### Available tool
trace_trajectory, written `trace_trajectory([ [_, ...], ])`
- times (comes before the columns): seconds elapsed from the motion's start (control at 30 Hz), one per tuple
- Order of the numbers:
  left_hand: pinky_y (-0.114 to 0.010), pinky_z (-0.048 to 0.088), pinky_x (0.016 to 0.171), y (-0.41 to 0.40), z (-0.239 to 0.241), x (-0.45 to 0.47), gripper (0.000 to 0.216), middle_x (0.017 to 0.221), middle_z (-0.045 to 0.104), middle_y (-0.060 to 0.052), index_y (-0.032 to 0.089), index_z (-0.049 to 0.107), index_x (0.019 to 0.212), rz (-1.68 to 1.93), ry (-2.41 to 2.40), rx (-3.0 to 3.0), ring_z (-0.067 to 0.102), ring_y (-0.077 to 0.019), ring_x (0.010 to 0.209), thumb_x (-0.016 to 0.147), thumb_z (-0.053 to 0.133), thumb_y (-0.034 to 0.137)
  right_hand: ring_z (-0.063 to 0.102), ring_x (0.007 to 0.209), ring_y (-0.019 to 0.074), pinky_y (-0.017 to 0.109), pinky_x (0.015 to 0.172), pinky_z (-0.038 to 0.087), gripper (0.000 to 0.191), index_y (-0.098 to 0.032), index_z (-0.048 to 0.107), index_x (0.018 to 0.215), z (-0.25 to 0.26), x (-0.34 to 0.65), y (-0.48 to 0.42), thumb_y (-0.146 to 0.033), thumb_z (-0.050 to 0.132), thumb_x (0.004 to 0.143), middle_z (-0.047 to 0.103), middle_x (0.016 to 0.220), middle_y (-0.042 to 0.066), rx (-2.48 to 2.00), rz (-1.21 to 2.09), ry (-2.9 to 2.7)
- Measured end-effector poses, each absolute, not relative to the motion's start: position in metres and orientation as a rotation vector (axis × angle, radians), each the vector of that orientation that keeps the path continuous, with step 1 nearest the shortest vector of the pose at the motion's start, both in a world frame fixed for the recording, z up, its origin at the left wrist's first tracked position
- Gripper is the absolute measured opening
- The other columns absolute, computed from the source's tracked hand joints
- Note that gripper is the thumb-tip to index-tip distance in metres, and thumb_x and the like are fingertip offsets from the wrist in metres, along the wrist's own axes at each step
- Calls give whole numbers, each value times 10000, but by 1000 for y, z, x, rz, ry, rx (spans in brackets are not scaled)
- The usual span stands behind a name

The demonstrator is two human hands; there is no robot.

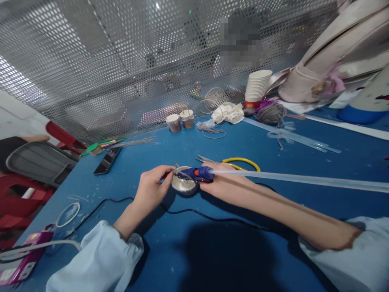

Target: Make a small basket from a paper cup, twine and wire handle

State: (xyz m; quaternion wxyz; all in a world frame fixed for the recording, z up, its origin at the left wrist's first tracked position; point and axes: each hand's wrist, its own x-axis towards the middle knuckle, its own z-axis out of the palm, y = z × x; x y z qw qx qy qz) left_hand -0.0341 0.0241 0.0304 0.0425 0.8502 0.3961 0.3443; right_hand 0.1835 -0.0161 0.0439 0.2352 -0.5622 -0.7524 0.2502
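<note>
My right hand (217,178) is wrapped around a blue hot glue gun (203,173), with a long clear glue stick (298,178) running out of its back to the right. The gun's nozzle lies over a small white paper cup (184,185), which is seen from above. At the cup's left edge my left hand (154,185) is closed, thumb and fingertips pinching a thin greyish twine (175,170) by the rim. Just beyond the right hand lie scissors with yellow handles (243,160), blades pointing left.
Two small twine-wrapped cups (174,123), stacked paper cups (257,87), grey yarn (271,112) and more glue sticks (291,136) line the back by a perforated metal screen (121,73). A phone (107,161) and a purple power strip (32,255) are left. A black cord (197,212) crosses the blue table.
</note>
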Motion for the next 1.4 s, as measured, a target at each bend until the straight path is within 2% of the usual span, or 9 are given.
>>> trace_trajectory([
  [0.37,-207,543,647,23,32,-34,172,835,776,-65,155,709,840,1042,1193,2631,717,-149,707,847,537,160,590,690,218,267,558,301,77,-199,606,823,47,179,-15,-245,580,768,669,759,69,-1714,589,-2108],
  [0.5,-202,534,634,23,31,-34,169,828,774,-57,165,689,773,1057,1189,2621,716,-146,706,855,541,167,573,672,186,255,556,298,50,-198,605,806,48,180,-16,-234,586,777,671,778,53,-1681,585,-2099],
  [0.63,-191,531,627,24,29,-34,160,822,773,-55,156,691,798,1067,1181,2626,714,-139,700,853,541,156,530,621,132,230,564,311,38,-187,596,778,51,180,-17,-208,568,791,649,746,20,-1590,644,-2091],
  [0.73,-190,534,625,25,29,-35,163,819,772,-56,155,689,787,1066,1181,2626,716,-140,702,852,539,160,519,617,125,225,565,313,53,-182,600,774,52,180,-16,-203,556,793,644,747,18,-1583,660,-2099],
  [1.0,-211,558,667,25,30,-35,171,822,775,-65,138,714,836,1063,1180,2648,720,-149,703,846,544,158,582,678,179,250,569,315,101,-181,618,841,49,179,-15,-247,550,804,678,790,55,-1658,594,-2160],
  [1.17,-203,552,616,24,30,-35,183,798,773,-62,135,718,860,1067,1189,2657,709,-140,655,842,536,146,630,698,226,275,566,293,138,-173,624,889,51,178,-16,-248,536,813,701,793,89,-1695,512,-2230],
  [1.4,-214,557,649,25,30,-35,181,830,775,-62,151,713,853,1052,1190,2661,720,-152,705,845,532,154,652,722,229,269,571,317,134,-169,615,900,55,181,-19,-240,525,830,711,806,98,-1693,509,-2242],
])
